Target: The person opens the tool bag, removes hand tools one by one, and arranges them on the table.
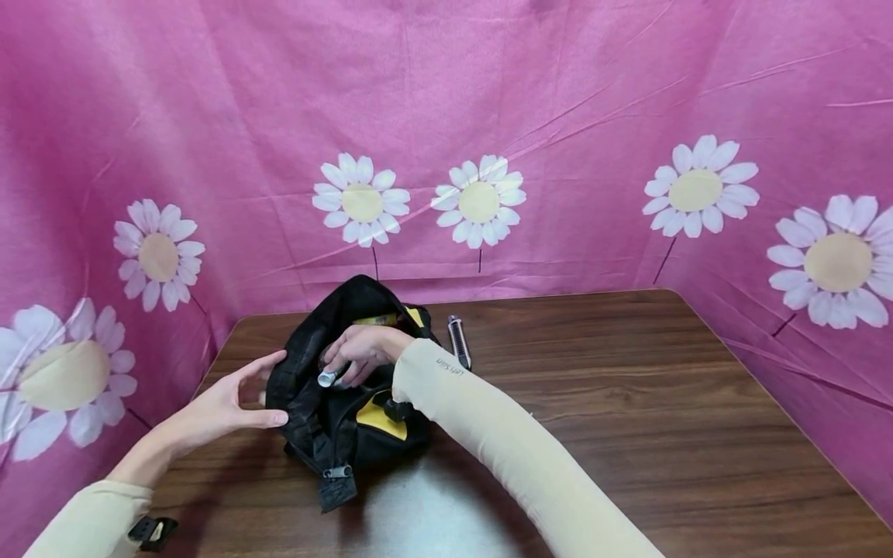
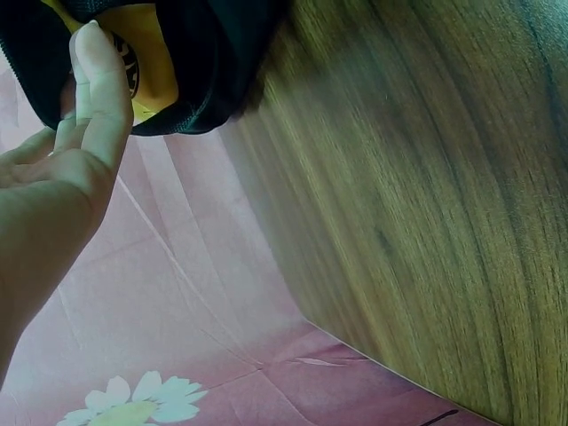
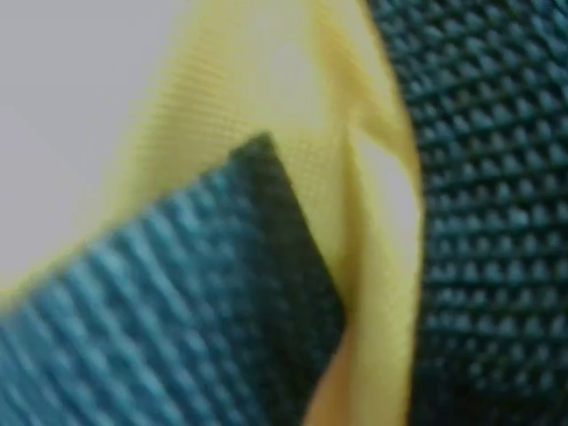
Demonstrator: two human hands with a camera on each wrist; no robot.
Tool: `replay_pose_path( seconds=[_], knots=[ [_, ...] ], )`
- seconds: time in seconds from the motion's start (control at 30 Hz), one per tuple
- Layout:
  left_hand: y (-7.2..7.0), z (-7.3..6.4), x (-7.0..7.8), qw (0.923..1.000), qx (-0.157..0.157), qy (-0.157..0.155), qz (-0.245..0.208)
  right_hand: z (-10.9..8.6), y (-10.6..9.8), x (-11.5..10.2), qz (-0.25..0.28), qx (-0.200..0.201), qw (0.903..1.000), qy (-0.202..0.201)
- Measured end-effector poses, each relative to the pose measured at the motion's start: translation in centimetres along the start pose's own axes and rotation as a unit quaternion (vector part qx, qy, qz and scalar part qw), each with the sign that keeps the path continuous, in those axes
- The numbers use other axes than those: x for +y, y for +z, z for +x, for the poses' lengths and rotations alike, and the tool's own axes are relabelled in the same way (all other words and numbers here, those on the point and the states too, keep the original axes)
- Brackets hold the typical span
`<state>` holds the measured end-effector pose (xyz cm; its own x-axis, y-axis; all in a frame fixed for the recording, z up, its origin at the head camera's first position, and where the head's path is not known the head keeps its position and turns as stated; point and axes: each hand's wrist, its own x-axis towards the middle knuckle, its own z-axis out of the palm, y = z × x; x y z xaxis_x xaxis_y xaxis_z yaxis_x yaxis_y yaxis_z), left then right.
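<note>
A black bag [image 1: 307, 403] with yellow panels [image 1: 382, 417] stands on the table, its mouth agape. My left hand [image 1: 226, 399] grips the bag's left edge between thumb and fingers; in the left wrist view the thumb [image 2: 96, 58] lies near a yellow patch with black print. Inside the mouth, my right hand [image 1: 366, 353] holds a small cylinder with a pale, silvery end [image 1: 326, 379]; the rest of it is hidden by fingers and bag. Dark woven webbing [image 3: 169, 302] and yellow cloth [image 3: 382, 231] fill the right wrist view, with that hand out of sight.
Behind the right forearm lies a slim silver-and-black tool [image 1: 458, 341] on the brown wooden table [image 1: 628, 403]. Something yellow [image 1: 377, 319] shows inside the bag's far side. A pink cloth [image 1: 572, 93] with daisies surrounds the table. A zipper pull [image 1: 338, 472] hangs at the bag's front.
</note>
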<state>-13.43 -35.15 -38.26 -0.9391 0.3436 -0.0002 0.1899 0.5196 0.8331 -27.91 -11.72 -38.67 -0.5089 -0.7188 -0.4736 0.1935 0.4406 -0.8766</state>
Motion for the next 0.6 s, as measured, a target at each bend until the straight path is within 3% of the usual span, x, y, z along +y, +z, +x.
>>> replay_pose_path(
  seconds=[0.3, 0.6],
  knots=[
    [0.2, 0.0, -0.2, 0.9999, -0.005, 0.000, -0.012, 1.1, 0.8, 1.2, 0.132, 0.000, 0.9912, -0.016],
    [0.2, -0.1, 0.1, 0.9998, -0.004, -0.012, -0.019, 1.6, 1.3, 1.7, 0.251, 0.021, 0.9675, -0.022]
  ],
)
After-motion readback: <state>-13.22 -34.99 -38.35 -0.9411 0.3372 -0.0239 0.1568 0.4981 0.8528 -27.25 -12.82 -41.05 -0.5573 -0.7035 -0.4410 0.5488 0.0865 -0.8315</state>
